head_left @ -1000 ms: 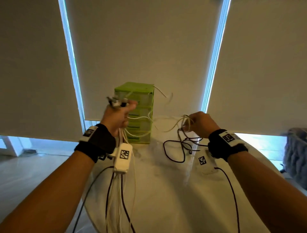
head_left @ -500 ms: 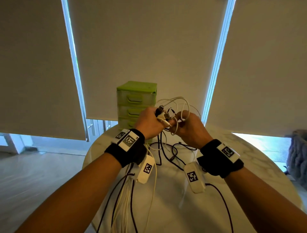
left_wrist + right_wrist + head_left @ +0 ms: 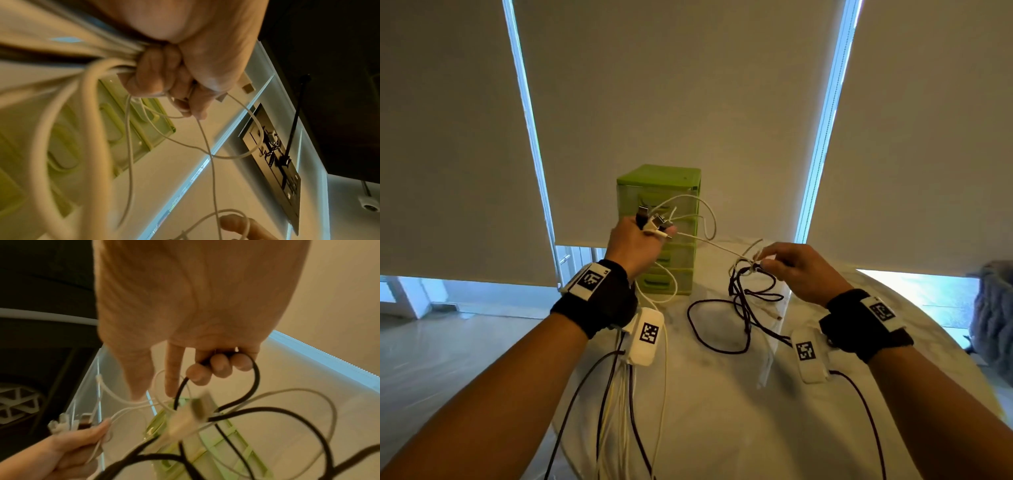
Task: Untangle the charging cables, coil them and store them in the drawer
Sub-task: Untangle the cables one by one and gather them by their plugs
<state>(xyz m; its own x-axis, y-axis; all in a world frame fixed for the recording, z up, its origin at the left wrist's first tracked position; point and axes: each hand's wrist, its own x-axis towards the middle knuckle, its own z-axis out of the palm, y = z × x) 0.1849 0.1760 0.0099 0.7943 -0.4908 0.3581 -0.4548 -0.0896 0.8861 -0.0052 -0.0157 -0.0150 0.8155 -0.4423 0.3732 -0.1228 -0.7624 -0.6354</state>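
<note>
My left hand (image 3: pixel 635 245) is raised in front of the green drawer unit (image 3: pixel 661 236) and grips a bundle of cable ends, their plugs (image 3: pixel 654 219) sticking out above the fist; in the left wrist view its fingers (image 3: pixel 164 84) are curled tight round white cables (image 3: pixel 127 142). My right hand (image 3: pixel 787 269) is lower and to the right, pinching a knot of tangled white and black cables (image 3: pixel 748 270). In the right wrist view its curled fingers (image 3: pixel 218 365) hold a black cable (image 3: pixel 255 381). A white cable (image 3: pixel 709 243) runs taut between the two hands.
Black cable loops (image 3: pixel 719 325) lie on the round white marble table (image 3: pixel 722 411). More cables hang from my left hand over the table's front edge. The drawer unit's drawers all look closed. Roller blinds (image 3: pixel 671 102) cover the windows behind. A grey fabric object (image 3: pixel 993 315) sits at the far right.
My hands, close together over the plugs half a second ago, have drawn apart: the left went left and up with the plugs, the right went right and down with the tangle.
</note>
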